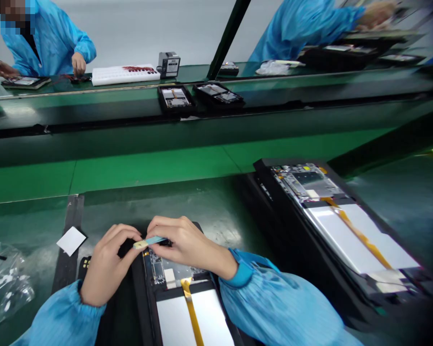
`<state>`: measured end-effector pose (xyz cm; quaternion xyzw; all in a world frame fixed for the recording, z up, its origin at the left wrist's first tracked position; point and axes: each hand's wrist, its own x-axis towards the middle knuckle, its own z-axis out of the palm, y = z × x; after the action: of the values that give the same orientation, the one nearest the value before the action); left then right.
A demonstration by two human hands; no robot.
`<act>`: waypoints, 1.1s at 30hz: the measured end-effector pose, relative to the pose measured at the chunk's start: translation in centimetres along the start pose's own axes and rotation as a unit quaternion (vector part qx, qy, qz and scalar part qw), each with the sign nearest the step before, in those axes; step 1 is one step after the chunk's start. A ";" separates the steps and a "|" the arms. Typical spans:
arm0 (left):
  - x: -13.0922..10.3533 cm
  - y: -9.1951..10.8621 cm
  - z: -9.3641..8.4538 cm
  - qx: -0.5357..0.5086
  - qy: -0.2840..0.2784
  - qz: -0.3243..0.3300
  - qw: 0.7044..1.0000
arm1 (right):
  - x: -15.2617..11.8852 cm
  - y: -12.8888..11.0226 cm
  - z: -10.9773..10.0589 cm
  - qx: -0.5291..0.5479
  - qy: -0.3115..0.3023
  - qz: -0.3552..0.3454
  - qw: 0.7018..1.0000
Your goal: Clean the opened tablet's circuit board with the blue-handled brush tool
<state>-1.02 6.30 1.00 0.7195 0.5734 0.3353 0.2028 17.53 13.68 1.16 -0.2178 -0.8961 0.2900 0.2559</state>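
Observation:
Over the top end of an opened tablet (193,315), my left hand (108,262) and my right hand (182,242) meet. Between them is a small strip, pale yellow at one end and light blue at the other (155,240). My left fingers pinch its yellow end, and the right thumb and fingers close on the blue end. What the strip is made for I cannot tell. Below, the tablet shows a circuit board, a white battery and an orange ribbon cable (191,310). It lies in a black holder, partly covered by my hands.
To the right, another opened tablet (350,235) rests on a stack of black holders. A white square (71,241) and a clear plastic bag (7,283) lie left. Across the aisle, two opened devices (176,97) sit on a line, with two co-workers in blue sleeves behind.

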 end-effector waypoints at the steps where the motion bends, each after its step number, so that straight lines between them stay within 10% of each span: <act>1: 0.0 0.0 0.1 0.003 0.003 0.005 1.000 | 0.1 0.0 0.0 0.010 -0.003 0.007 1.000; 23: -0.4 1.5 0.6 0.323 0.124 0.214 0.913 | 0.6 -0.5 -0.3 0.038 -0.030 0.074 0.996; 29: -1.9 1.5 -3.6 0.270 0.127 0.088 0.950 | 0.5 -0.3 -0.1 0.027 -0.024 0.064 0.997; 33: -2.4 1.7 -3.2 0.241 0.122 0.039 0.962 | 0.5 -0.3 -0.1 0.036 -0.014 0.066 0.997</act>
<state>-2.45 3.22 3.73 0.7222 0.6294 0.2803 -0.0609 17.10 13.78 1.61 -0.2626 -0.8725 0.3410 0.2314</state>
